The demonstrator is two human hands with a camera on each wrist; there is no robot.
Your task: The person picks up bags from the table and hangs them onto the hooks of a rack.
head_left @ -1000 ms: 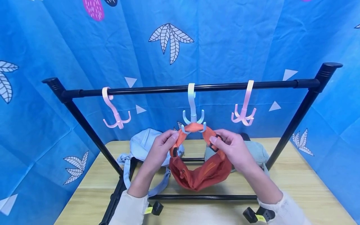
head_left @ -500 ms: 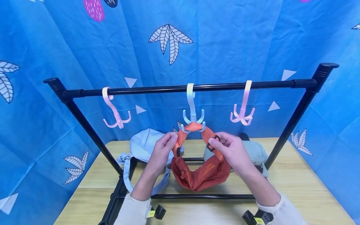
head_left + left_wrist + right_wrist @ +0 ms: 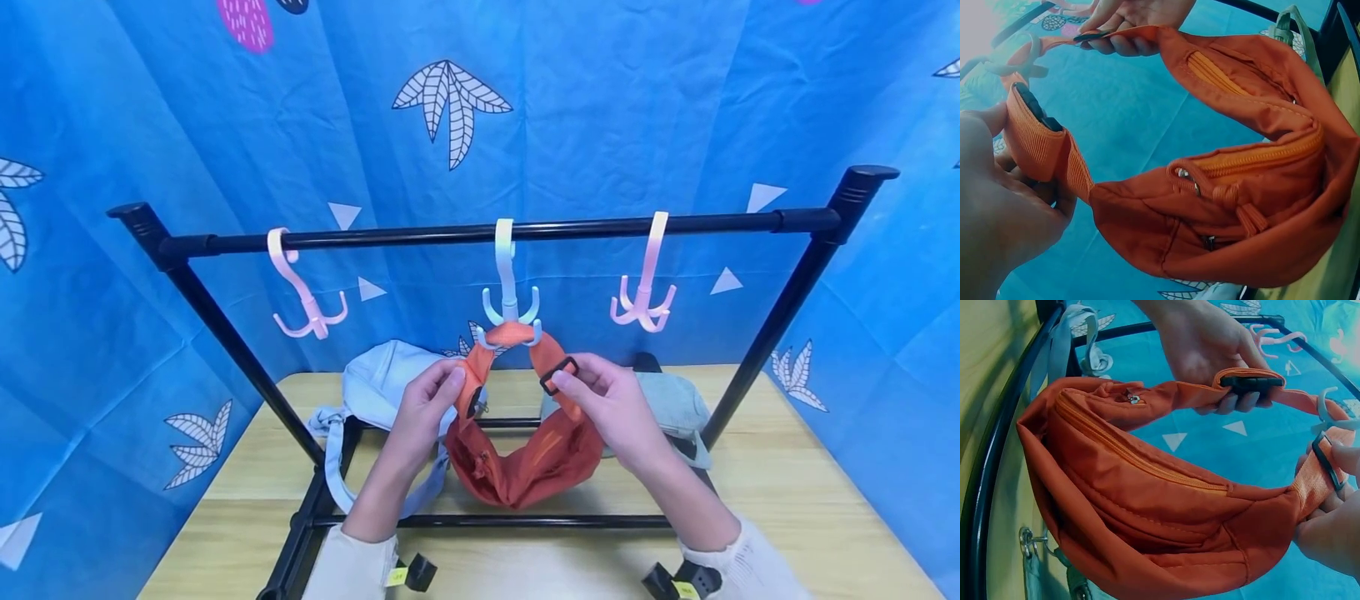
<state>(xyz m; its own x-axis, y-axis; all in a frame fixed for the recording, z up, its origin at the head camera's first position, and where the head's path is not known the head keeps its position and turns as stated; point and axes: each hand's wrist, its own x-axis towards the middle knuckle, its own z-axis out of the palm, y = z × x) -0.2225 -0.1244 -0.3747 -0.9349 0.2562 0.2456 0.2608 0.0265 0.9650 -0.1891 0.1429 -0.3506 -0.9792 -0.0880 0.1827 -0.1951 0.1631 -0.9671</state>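
A rust-red waist bag [image 3: 517,475] with an orange strap [image 3: 512,334] hangs from the pale blue hook [image 3: 509,287] in the middle of the rack; the strap's top lies across the hook's front prongs. My left hand [image 3: 427,404] pinches the strap's left side, beside a black buckle [image 3: 1036,107]. On the other side, my right hand [image 3: 615,408] pinches the strap by a black slider [image 3: 558,377]. In both wrist views the bag sags below the hands, and its orange zipper [image 3: 1141,456] shows in the right wrist view.
Pink hooks hang at the left [image 3: 307,292] and right [image 3: 647,292] of the black rail [image 3: 405,237]. Behind the rack's lower bars lie a light blue bag [image 3: 378,383] and a grey-green bag [image 3: 675,408] on the wooden table [image 3: 810,500]. A blue curtain [image 3: 600,108] stands behind.
My left hand has slid slightly down and left along the strap, turning its buckle side. The slider now shows more fully at my right fingertips. The strap stays on the hook.
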